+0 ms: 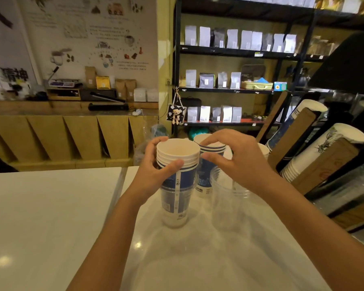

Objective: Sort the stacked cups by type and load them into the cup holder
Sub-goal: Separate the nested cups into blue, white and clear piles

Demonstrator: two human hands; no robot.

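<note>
A stack of blue paper cups stands nested in clear plastic cups on the white counter. My left hand grips this stack near its rims, thumb in front. Behind it stands a second blue paper cup stack. My right hand hovers over that second stack, fingers spread and relaxed, with the fingertips close to its rim. Clear plastic cups stand below my right hand. The wooden cup holder leans at the right, with white cup stacks lying in its slots.
A black shelf rack with coffee bags stands behind the counter. A wooden counter with boxes and a scale runs along the left wall. More clear cups lie in the holder's near slot.
</note>
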